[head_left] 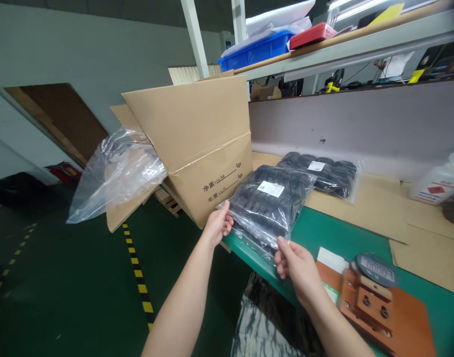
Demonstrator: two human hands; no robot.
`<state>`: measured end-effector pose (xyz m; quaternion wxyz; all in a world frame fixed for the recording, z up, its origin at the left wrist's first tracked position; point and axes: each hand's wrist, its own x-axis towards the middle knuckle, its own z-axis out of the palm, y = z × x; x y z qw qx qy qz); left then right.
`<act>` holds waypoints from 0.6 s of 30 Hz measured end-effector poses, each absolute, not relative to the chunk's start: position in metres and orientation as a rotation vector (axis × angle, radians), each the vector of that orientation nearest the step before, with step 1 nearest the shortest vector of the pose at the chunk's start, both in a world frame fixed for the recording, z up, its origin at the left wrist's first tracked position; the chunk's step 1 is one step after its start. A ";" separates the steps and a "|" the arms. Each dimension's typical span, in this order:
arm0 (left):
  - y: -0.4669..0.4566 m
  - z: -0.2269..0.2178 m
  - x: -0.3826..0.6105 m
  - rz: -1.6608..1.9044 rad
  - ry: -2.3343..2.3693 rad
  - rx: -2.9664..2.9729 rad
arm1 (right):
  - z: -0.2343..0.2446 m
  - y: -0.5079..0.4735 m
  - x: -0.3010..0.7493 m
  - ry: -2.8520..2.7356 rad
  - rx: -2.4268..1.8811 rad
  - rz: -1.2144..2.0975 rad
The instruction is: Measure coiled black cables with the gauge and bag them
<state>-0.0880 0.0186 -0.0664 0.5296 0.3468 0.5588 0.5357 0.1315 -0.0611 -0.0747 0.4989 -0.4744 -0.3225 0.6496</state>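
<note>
Now, your hands: both are closed on one clear bag of black parts, pinching its near edge.
Left hand: thumb and fingers grip the bag's near-left corner, right beside the lower corner of the cardboard box.
Right hand: fingertips pinch the bag's near-right corner from above, over the front edge of the desk.
Bag position: it lies at the desk's front-left corner, its near end overhanging the edge, its white label facing up.
Grip advice: the film looks slick and the contents loose, so take the corners deeper than the fingertips and keep both sides level; I judge that a tilt would let the parts slump to one end.
Box: it stands tipped at the desk's left end, flaps open, with a crumpled plastic liner spilling from its mouth; mind the flap edge against the film.
Second bag: it rests farther back on the cardboard sheet, just behind yours; don't drag it along.
Near right: a gauge fixture sits by your right wrist, apart from the bag.
</note>
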 end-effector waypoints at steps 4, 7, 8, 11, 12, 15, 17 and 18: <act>0.020 -0.068 -0.089 1.257 1.303 0.873 | -0.076 -0.062 0.129 -0.702 -1.107 1.566; 0.018 -0.073 -0.088 1.302 1.266 0.885 | -0.077 -0.064 0.126 -0.638 -1.078 1.532; 0.017 -0.075 -0.087 1.317 1.256 0.887 | -0.077 -0.065 0.126 -0.621 -1.070 1.529; 0.016 -0.076 -0.086 1.355 1.234 0.881 | -0.078 -0.070 0.126 -0.588 -1.044 1.549; 0.016 -0.076 -0.085 1.365 1.232 0.875 | -0.078 -0.071 0.127 -0.580 -1.033 1.558; 0.017 -0.076 -0.084 1.389 1.238 0.853 | -0.078 -0.076 0.126 -0.553 -1.002 1.562; 0.018 -0.077 -0.084 1.408 1.244 0.843 | -0.078 -0.077 0.125 -0.535 -0.984 1.544; 0.019 -0.077 -0.083 1.417 1.246 0.841 | -0.078 -0.077 0.125 -0.529 -0.977 1.533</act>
